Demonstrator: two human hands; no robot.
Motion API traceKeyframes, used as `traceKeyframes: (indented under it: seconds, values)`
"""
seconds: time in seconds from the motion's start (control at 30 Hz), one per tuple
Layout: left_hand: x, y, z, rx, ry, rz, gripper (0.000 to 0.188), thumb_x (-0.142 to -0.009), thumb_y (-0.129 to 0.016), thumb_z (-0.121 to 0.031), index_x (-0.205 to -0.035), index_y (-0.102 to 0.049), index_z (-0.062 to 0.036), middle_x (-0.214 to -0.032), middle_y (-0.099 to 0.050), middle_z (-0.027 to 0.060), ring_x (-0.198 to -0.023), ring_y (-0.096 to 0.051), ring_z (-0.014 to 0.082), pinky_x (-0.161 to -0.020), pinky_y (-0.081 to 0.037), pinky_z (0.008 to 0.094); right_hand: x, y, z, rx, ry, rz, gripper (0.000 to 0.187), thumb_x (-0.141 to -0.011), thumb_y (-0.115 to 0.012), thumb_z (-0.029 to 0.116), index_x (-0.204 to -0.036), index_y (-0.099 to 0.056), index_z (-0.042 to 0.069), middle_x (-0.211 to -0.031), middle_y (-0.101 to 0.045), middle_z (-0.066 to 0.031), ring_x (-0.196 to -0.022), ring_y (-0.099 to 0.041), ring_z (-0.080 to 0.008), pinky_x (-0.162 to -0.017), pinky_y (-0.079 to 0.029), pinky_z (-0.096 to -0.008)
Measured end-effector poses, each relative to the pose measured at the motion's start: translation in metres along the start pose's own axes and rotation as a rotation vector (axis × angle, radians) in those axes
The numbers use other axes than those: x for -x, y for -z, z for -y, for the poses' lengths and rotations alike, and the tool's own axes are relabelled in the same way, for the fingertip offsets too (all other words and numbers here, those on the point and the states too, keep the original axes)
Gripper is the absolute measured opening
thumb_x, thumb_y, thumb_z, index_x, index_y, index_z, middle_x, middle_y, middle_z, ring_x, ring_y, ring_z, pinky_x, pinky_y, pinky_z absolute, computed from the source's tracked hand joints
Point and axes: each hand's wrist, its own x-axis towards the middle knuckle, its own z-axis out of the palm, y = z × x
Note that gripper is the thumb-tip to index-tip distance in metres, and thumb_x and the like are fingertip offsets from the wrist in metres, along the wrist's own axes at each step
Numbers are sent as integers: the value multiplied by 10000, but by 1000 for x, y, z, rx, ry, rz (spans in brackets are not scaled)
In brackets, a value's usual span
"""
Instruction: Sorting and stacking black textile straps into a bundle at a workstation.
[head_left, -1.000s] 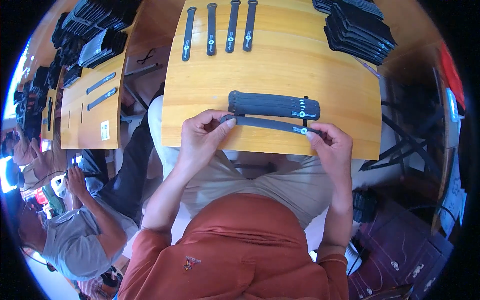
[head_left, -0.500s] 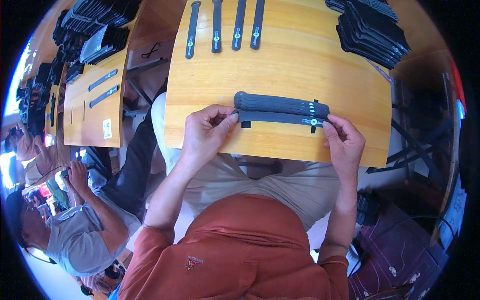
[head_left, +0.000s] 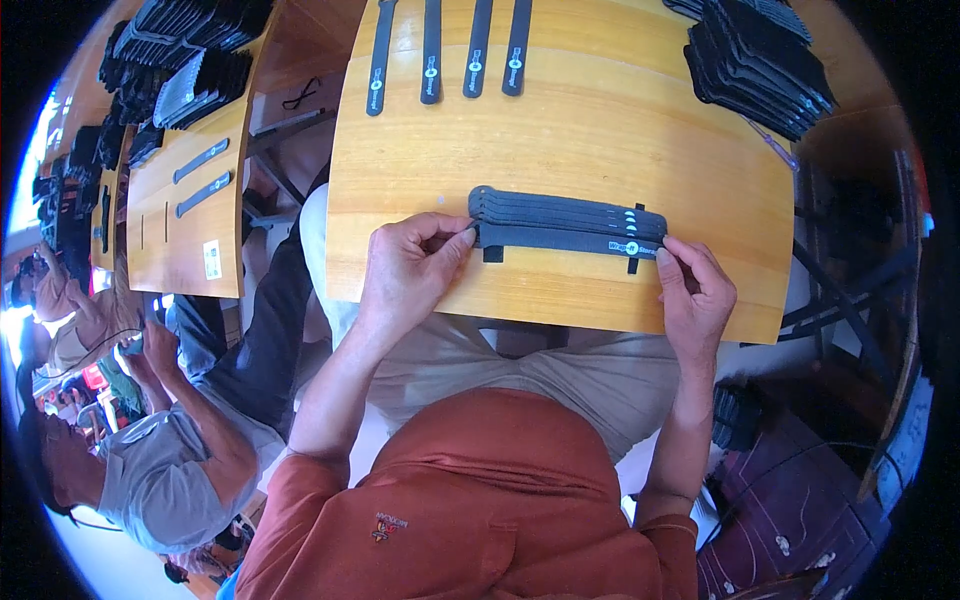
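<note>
A front dark grey strap (head_left: pixel 560 239) with a pale printed logo lies level near the table's front edge. Its left end is pinched between thumb and fingers of my left hand (head_left: pixel 415 268). At the other end, my right hand (head_left: pixel 697 292) grips it the same way, thumb on the near side. Right behind this strap, a fanned row of several overlapping grey straps (head_left: pixel 560 208) lies with the rounded ends at the left. Two short black strips, a left one (head_left: pixel 493 255) and a right one (head_left: pixel 632 267), show on the tabletop below it.
Several single straps (head_left: pixel 431 70) lie apart along the far side of the wooden table (head_left: pixel 400 180). A pile of folded black straps (head_left: pixel 755 70) stands far right, beside a slim purple tool (head_left: pixel 775 148). A co-worker in grey (head_left: pixel 165 480) sits left, near another table (head_left: pixel 190 240).
Both hands still hold the front strap, and my right hand sits slightly farther right. The straps behind it look more evenly spread. The co-worker's hands have shifted a little.
</note>
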Motion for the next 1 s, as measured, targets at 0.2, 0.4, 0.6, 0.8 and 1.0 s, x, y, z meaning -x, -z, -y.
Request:
traceKeyframes:
  seconds: [0.2,0.4,0.6,0.8,1.0]
  values:
    - [-2,1,-1,-38,17,3,151,-985,-727,-80,-1049,-748,55,-766,-697,17,-645,-609,48,-583,-504,195,-1,0,1,60,50,4,131,-928,-739,20,-1045,-736,-38,-845,-684,-82,-706,-607,-120,-612,-465,-248]
    - [-4,0,3,-54,-9,-10,141,-977,-734,-73,-1035,-753,54,-777,-715,25,-643,-621,46,-574,-509,199,0,-1,-3,60,50,-5,120,-913,-743,7,-1025,-736,-34,-846,-690,-88,-698,-607,-121,-604,-459,-248]
    - [-4,1,-2,-20,64,-10,136,-952,-727,-30,-1050,-760,59,-768,-731,40,-683,-636,48,-620,-521,220,0,-2,-5,44,101,-17,114,-901,-742,-6,-1011,-735,-36,-834,-685,-92,-692,-610,-127,-606,-467,-257]
    - [-4,-1,-2,-3,43,-6,136,-955,-717,-23,-1053,-756,63,-756,-712,22,-658,-603,38,-595,-495,209,0,-1,-2,43,73,-22,98,-899,-740,-11,-993,-738,-36,-831,-685,-90,-688,-613,-119,-603,-473,-251]
    - [-4,0,-5,-26,89,-5,124,-962,-724,-35,-1038,-752,59,-749,-699,13,-641,-585,31,-578,-480,205,0,-3,-2,20,81,-25,92,-902,-730,-22,-993,-741,-34,-847,-696,-88,-684,-618,-103,-598,-480,-234]
